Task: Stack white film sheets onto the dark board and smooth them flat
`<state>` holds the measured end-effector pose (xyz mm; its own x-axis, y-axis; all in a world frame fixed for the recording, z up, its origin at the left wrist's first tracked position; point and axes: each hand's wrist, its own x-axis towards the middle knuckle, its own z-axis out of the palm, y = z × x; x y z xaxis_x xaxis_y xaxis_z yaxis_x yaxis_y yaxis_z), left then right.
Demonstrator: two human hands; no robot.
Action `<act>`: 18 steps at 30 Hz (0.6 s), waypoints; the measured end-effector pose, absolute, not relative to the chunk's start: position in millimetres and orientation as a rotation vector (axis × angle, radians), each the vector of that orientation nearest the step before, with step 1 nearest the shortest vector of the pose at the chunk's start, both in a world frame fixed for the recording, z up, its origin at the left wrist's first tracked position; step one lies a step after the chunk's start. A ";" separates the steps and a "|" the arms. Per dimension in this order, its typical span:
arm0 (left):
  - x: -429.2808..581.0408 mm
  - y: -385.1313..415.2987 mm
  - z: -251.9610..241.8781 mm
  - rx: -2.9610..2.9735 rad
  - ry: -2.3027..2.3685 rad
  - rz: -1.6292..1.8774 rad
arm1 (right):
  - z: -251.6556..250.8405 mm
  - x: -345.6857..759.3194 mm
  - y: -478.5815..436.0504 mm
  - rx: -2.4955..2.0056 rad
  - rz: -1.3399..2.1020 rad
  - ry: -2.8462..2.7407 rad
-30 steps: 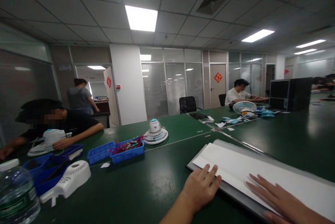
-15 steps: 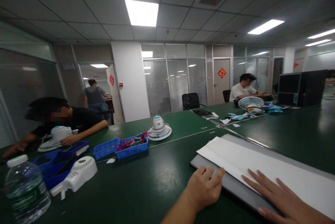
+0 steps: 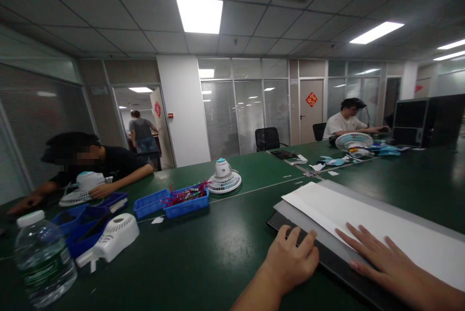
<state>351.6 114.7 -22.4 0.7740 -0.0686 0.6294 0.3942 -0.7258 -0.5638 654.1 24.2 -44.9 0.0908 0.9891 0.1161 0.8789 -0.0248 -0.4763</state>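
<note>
A white sheet of paper [image 3: 392,226] lies over a grey sheet [image 3: 296,216], and both rest on a flat black board [image 3: 281,224] at the lower right. My right hand [image 3: 381,257] lies flat across the white and grey sheets, its fingers stretched out and spread. At the near left of the stack is my left hand [image 3: 292,255], fingers bent and slightly apart, resting on the black board's edge. The left thumb is hidden. A strip of the black board shows along the near side, uncovered by the sheets.
A water bottle [image 3: 43,262] and white fan housing [image 3: 116,236] stand at left. Blue bins [image 3: 187,208] hold red wires. Beyond are an upturned fan [image 3: 223,178], another fan [image 3: 354,142] and a black computer case [image 3: 410,122]. Two people sit across the green table [image 3: 225,238]; another stands beyond the doorway.
The grey and white sheets have shifted away over the black board, baring more of its near side. My left fingers have spread a little. The whole view has moved slightly.
</note>
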 end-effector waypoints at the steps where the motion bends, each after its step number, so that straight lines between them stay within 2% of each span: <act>1: 351.5 115.3 -24.0 -2.241 -0.257 -0.835 | -44.3 657.8 29.1 -1.982 0.336 -1.833; 9: 304.2 103.2 -29.6 -2.192 -0.329 -0.786 | -34.7 700.5 65.8 -2.137 0.346 -1.888; 14: 214.1 81.5 -27.1 -2.109 -0.335 -0.752 | -40.8 722.1 83.4 -2.121 0.345 -1.892; 18: 124.4 51.4 -13.9 -2.117 -0.422 -0.552 | -53.2 744.2 93.9 -2.057 0.251 -1.940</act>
<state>124.4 51.4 -13.9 0.8434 0.0934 0.5291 0.4858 -0.5533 -0.6766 744.2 93.9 -53.2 0.0717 0.9943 0.0790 0.9416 -0.0413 -0.3342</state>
